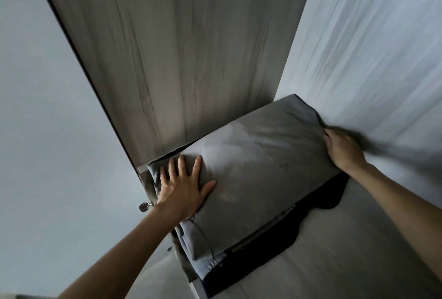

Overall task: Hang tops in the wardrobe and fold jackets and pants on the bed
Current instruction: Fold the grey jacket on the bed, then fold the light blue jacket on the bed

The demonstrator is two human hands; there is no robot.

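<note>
A folded grey garment (258, 167) lies on top of a stack on a shelf inside the wardrobe. Under it show a dark, nearly black garment (270, 246) and a blue-grey one (203, 260). My left hand (184, 188) presses flat on the grey garment's left end, fingers spread. My right hand (344, 150) is at the garment's right end with its fingers curled over the edge, their tips hidden behind the fabric.
The camera looks steeply up into the wardrobe. A wood-grain panel (179, 47) rises behind the stack, a pale panel (370, 47) stands at the right, and the light shelf (346, 239) runs under the clothes. A metal hinge (144, 206) sits at the left edge.
</note>
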